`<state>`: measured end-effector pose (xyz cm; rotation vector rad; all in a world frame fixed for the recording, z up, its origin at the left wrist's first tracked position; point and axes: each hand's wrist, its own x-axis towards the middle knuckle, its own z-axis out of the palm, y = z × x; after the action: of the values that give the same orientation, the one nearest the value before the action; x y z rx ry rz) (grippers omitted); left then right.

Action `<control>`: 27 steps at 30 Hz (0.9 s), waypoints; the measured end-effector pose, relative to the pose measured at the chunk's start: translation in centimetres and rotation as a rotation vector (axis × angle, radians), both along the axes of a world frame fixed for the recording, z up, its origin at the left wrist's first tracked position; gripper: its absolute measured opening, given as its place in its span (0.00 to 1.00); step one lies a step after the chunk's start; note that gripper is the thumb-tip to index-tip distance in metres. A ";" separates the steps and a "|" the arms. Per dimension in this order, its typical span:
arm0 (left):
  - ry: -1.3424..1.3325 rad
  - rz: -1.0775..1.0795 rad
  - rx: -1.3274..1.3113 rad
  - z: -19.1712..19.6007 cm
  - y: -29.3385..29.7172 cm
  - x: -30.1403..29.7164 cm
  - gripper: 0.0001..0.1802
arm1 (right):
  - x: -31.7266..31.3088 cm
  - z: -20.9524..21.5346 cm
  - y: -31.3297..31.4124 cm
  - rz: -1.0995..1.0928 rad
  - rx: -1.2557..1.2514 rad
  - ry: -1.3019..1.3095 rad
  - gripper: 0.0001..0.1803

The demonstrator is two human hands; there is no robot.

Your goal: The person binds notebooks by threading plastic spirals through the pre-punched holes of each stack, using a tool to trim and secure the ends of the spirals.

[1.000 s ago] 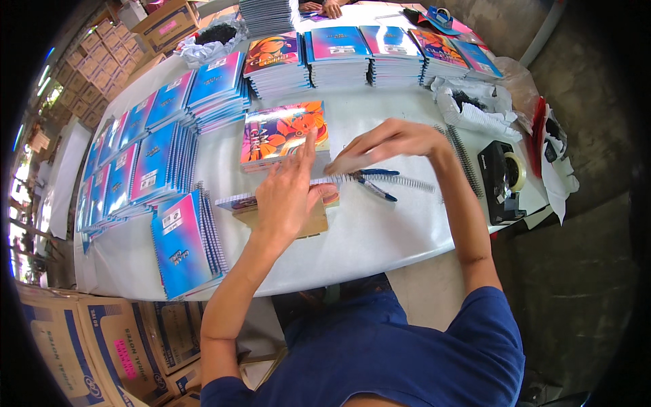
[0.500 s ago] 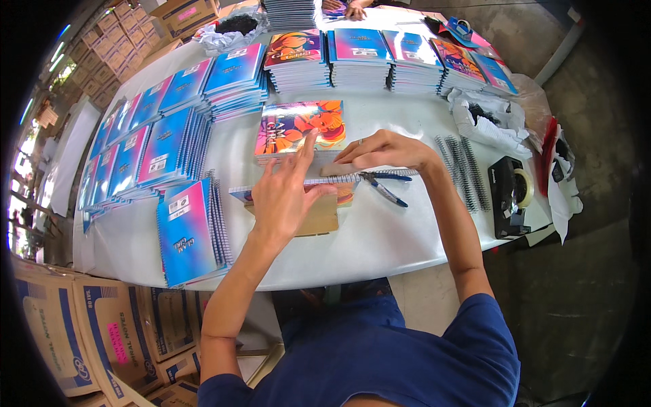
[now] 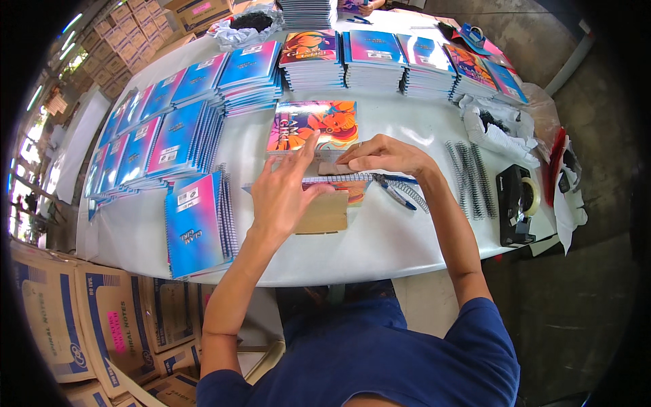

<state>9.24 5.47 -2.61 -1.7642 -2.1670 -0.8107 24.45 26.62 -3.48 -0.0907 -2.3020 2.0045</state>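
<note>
A notebook (image 3: 357, 192) with an orange patterned cover stands before me with its bound edge up. A wire spiral runs along that edge; its loose coil (image 3: 418, 193) trails off the right end. My left hand (image 3: 279, 188) straddles the notebook's left part, thumb on the near side, fingers beyond it. Pinched in my right hand (image 3: 388, 156) is a small brownish block (image 3: 330, 169), just over the spiral. Blue-handled pliers (image 3: 399, 197) lie at the notebook's right end. A brown cardboard piece (image 3: 322, 217) lies in front. Behind is a stack with an orange illustrated cover (image 3: 322, 122).
Blue-and-pink notebooks (image 3: 196, 217) stand in stacks at the left and along the back. Loose spiral coils (image 3: 469, 180) and a black tape dispenser (image 3: 515, 203) are on the right. Cartons (image 3: 112, 325) stand below the table's left edge. A person's hand (image 3: 366, 8) shows at the far edge.
My view has shifted slightly. My right hand and the block have moved left along the bound edge. More of the loose coil shows beside the pliers.
</note>
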 end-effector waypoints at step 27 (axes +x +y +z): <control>0.021 0.094 -0.064 0.1 -1.4 -1.6 0.53 | -3.7 -2.1 -1.0 0.027 -0.373 0.137 0.22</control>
<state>7.60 4.12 -2.49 -1.6782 -2.2668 -0.7047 20.72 25.60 -5.57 0.0520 -1.8374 2.3473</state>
